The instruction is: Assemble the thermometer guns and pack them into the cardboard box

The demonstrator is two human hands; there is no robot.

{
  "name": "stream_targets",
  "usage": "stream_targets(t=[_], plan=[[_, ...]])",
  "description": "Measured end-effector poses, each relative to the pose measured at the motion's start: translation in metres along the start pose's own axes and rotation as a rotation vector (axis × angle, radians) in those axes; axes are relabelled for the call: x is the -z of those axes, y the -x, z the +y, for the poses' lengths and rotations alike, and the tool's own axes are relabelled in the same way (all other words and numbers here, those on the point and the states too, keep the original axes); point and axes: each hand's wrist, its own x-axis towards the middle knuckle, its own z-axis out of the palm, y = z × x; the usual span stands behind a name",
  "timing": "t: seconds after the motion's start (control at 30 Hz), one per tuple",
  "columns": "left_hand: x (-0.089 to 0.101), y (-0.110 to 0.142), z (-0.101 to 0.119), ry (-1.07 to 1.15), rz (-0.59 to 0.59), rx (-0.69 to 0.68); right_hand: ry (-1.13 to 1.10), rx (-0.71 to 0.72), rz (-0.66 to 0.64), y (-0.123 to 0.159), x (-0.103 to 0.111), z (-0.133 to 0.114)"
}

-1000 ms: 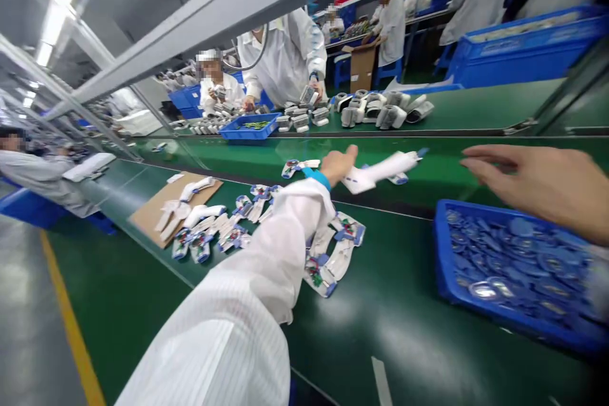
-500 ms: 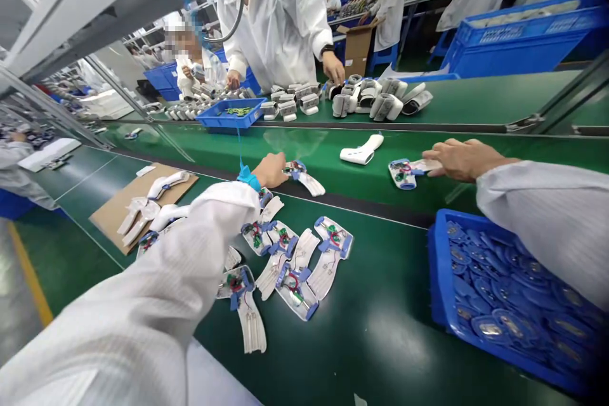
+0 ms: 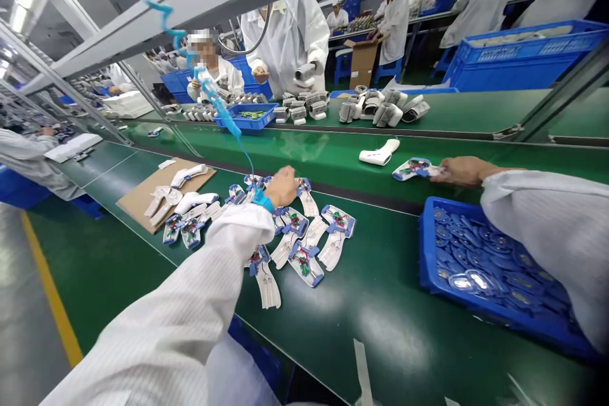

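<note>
Hands, two, right gripping one open casing, one white shell beside

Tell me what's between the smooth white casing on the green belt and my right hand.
In the head view, one wired half-shell lies between the white casing and your right hand, whose grip is at its narrow end.
</note>
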Motion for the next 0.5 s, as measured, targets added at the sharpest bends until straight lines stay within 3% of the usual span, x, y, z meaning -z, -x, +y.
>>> stream_targets(t=[0.1,0.23,0.3,0.4,0.5], plan=[[-0.012,-0.002,0.004,0.072,-0.051,-0.027,0.124,-0.061,-0.239,0.017,0.032,-0.021],[0.007,0.020,0.034,0.192,-0.034,-0.097,0.226,0.017,-0.227,0.094,0.086,-0.058],[0.014,0.048,0.063,0.371,-0.065,-0.223,0.252,0.154,-0.185,0.151,0.103,-0.080],[0.001,0.102,0.115,0.944,-0.139,-0.432,0.108,0.207,-0.205,0.238,0.108,-0.106],[-0.032,0.152,0.155,1.140,-0.220,-0.326,-0.115,0.180,-0.207,0.302,0.101,-0.114]])
